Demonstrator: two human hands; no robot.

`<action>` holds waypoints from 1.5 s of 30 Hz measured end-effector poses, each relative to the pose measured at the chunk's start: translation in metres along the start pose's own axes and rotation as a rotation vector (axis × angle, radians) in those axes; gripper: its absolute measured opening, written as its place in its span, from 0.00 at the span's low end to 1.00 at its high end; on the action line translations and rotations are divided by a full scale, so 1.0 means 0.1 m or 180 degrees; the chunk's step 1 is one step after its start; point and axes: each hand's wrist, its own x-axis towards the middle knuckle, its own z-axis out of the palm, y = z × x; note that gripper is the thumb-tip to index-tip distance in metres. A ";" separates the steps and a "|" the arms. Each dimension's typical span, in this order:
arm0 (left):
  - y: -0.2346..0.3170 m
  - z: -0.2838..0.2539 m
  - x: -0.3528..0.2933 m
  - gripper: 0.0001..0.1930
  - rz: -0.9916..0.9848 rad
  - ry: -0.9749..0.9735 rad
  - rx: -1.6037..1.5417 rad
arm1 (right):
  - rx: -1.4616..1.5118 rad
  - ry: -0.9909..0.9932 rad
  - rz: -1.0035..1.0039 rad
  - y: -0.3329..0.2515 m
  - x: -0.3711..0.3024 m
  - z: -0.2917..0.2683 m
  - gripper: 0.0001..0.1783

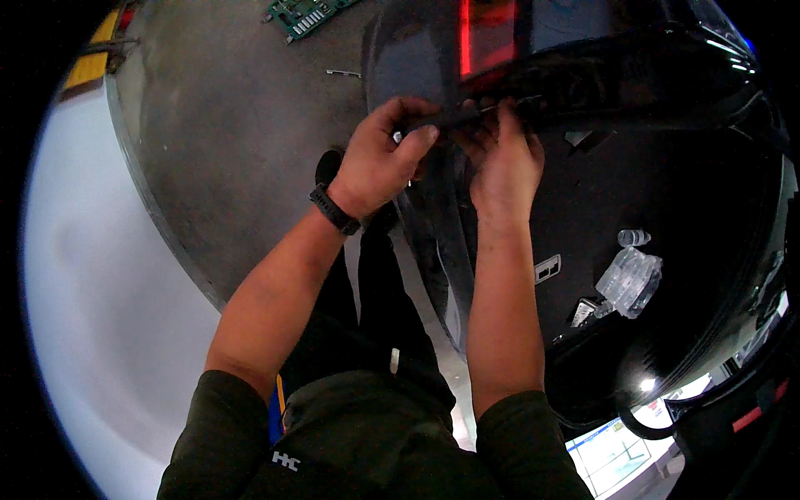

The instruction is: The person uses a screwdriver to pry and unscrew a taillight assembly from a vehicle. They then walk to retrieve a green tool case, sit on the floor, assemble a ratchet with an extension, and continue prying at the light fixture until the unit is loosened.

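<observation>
Both hands meet at the rear edge of a dark car with its trunk open. My left hand [382, 158], with a black watch on the wrist, is closed around a dark, slim, rod-like tool [452, 117]; a small silvery bit shows by the thumb. The fingers of my right hand [503, 171] are pinched at the tool's far end, where a thin metal shaft seems to point right, under the trunk-side trim. Just beyond the hands glows a red tail light [487, 42]. Shadow hides the tool's tip and exact kind.
Inside the trunk lie a clear plastic pack of bottles [631, 281] and a single bottle [633, 238]. On the grey floor are a green tool tray [304, 17] and a small wrench-like metal tool [342, 73]. A white curved panel [108, 275] stands left; a lit screen [612, 457] is at lower right.
</observation>
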 end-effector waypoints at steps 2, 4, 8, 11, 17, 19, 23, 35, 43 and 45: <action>-0.01 -0.04 0.02 0.16 0.0090 -0.0001 0.0061 | -0.0195 -0.0100 0.0020 -0.01 0.00 0.01 0.14; 0.01 -0.04 0.00 0.16 0.0066 -0.0014 0.0080 | -0.0113 -0.0074 0.0006 0.01 0.02 -0.04 0.15; 0.04 0.02 -0.02 0.15 0.0048 -0.0007 0.0051 | 0.0011 -0.0039 -0.0016 0.03 0.04 -0.08 0.16; 0.04 -0.05 0.00 0.16 0.0017 -0.0120 0.0086 | 0.0015 -0.0089 -0.0020 0.04 0.04 -0.06 0.15; -0.05 -0.04 0.01 0.18 0.0618 -0.0011 0.0596 | -0.0011 -0.0078 0.0193 -0.01 0.01 -0.04 0.15; -0.06 -0.04 -0.03 0.18 0.0675 -0.0131 0.0777 | -0.0040 -0.0404 0.0167 0.08 -0.02 -0.11 0.18; -0.11 0.00 -0.24 0.15 0.0193 -0.0371 0.0154 | -0.0873 -0.1019 -0.0145 0.23 -0.45 -0.17 0.27; -0.11 1.12 -0.97 0.19 -0.0176 -0.1241 0.0386 | -0.0444 -0.0185 0.0231 -0.24 -1.19 -1.44 0.25; 0.02 1.62 -1.17 0.23 0.0866 -0.2037 0.1472 | -0.0218 -0.0294 0.0444 -0.55 -1.27 -2.09 0.23; 0.17 1.61 -1.09 0.19 0.0590 -0.2340 0.1537 | -0.0409 -0.0236 0.0420 -0.65 -1.14 -2.31 0.23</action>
